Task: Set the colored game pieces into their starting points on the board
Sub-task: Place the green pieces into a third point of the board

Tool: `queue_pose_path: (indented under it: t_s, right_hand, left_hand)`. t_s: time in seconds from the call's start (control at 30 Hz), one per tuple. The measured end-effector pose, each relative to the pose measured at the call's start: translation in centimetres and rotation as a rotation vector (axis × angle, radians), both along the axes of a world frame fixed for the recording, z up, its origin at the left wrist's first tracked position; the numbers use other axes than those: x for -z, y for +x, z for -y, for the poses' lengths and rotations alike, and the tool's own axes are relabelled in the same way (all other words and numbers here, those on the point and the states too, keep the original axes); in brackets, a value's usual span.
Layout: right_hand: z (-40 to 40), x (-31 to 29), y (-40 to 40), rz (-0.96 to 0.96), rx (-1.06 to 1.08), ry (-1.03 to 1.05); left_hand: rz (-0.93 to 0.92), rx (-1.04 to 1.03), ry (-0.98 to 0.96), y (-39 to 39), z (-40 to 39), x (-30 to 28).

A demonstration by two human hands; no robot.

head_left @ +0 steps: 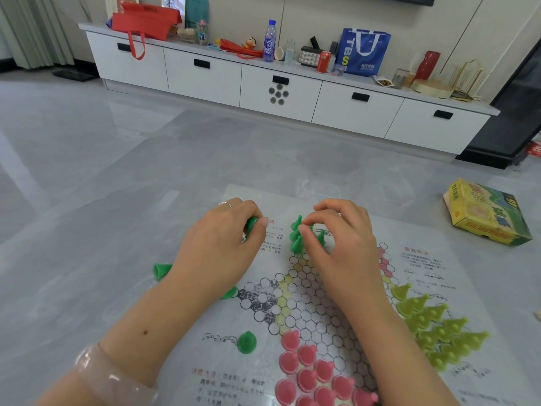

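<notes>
A paper Chinese-checkers board (307, 306) lies on the grey floor. My left hand (222, 247) grips a green piece (251, 224) beside the board's far point. My right hand (336, 241) pinches a green piece (307, 230) among several green pieces (296, 240) standing in that far point. Loose green pieces lie at the left: one on its side (161, 270), one partly hidden under my wrist (229, 293), one lower down (247, 342). Pink pieces (310, 373) fill the near point. Yellow-green pieces (436, 326) fill the right point.
The yellow game box (484, 213) lies on the floor to the right of the board. A long white cabinet (281, 92) with bags, a bottle and a can on top runs along the far wall. Bare floor lies to the left.
</notes>
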State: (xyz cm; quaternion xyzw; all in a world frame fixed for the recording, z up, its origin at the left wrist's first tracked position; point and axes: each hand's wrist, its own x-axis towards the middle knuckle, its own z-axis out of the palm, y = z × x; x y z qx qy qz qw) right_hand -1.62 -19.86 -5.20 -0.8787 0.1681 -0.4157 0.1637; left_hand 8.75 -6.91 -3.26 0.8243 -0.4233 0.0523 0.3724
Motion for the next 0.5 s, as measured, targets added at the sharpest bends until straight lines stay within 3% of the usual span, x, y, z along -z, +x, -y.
queue_pose_path:
  t_s: [0.1, 0.17, 0.3, 0.5]
  right_hand:
    - [-0.8, -0.6, -0.1, -0.06, -0.191, 0.031]
    - [-1.3, -0.8, -0.1, -0.151, -0.291, 0.081]
    - [-1.4, -0.6, -0.2, -0.153, -0.287, 0.099]
    - [-1.1, -0.4, -0.3, -0.096, -0.238, 0.104]
  left_hand:
    - [0.019, -0.078, -0.027, 0.6, -0.3, -0.4]
    - [0.062, -0.18, 0.098, 1.4, -0.8, -0.4]
    - [0.065, -0.194, 0.471, 2.1, -1.4, 0.1]
    - [0.101, -0.079, 0.509, 1.7, -0.9, 0.3]
